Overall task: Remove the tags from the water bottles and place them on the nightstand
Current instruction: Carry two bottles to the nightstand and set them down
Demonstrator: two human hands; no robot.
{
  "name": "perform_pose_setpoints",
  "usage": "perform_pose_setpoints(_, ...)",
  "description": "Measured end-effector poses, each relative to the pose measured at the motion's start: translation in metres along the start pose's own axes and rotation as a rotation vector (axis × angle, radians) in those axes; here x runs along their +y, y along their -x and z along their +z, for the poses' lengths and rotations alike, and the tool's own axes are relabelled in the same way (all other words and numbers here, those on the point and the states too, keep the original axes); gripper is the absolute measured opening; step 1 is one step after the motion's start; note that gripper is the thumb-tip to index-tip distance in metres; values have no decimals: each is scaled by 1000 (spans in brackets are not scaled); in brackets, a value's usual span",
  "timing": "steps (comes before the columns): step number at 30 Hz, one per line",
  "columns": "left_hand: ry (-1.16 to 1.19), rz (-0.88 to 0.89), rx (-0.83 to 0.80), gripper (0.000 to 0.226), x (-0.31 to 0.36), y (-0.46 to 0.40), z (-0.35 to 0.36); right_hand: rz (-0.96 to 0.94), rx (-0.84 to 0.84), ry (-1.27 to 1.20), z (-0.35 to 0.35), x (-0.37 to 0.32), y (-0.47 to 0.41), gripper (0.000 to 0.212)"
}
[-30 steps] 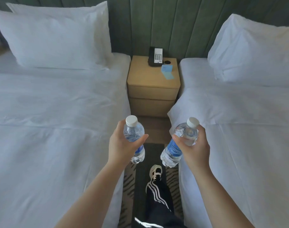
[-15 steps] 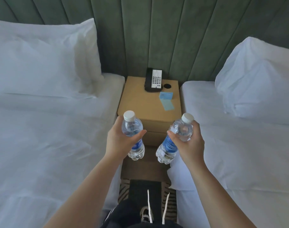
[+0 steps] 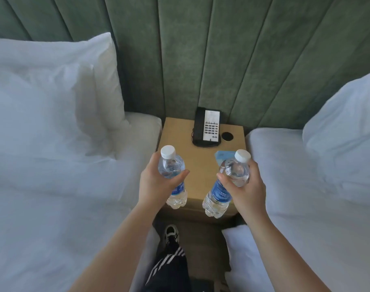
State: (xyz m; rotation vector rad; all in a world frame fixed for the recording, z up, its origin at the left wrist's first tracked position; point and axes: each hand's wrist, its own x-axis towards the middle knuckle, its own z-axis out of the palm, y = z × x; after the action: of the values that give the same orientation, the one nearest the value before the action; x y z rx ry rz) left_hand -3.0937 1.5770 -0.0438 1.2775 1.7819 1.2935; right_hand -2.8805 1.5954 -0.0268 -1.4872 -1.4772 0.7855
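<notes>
My left hand [image 3: 154, 184] grips a clear water bottle [image 3: 172, 165] with a white cap and blue label, held upright over the front left of the wooden nightstand [image 3: 201, 165]. My right hand [image 3: 246, 189] grips a second bottle [image 3: 222, 192] of the same kind, tilted with its base toward the middle, above the nightstand's front right. Two light blue paper tags [image 3: 221, 156] lie on the nightstand top, partly hidden behind the right bottle.
A black and white telephone [image 3: 207, 127] and a round black socket [image 3: 227, 136] sit at the back of the nightstand. White beds with pillows [image 3: 53, 102] flank it on both sides. A green padded headboard [image 3: 201, 49] rises behind. My leg and shoe [image 3: 171, 232] stand in the gap.
I have stepped closer to the nightstand. Both hands carried the bottles forward, and they now hover over its front edge.
</notes>
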Motion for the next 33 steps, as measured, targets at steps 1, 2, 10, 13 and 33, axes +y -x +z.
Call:
perform_pose_setpoints(1,6,-9,-8,63,-5,-24,2,10,-11,-2,13,-1,-20,55)
perform_pose_setpoints(2,8,-18,-19,64,-10,-47,3,29,-25,-10,26,-2,-40,57)
perform_pose_setpoints(10,-30,-57,-83,62,-42,-223,17,133,-125,-75,112,-2,-189,65)
perform_pose_setpoints(13,-86,-107,-120,61,-60,-282,30,160,-135,-102,146,11,-239,63)
perform_pose_setpoints(33,-104,-139,-58,66,-207,-491,137,169,-157,26,320,155,-439,64)
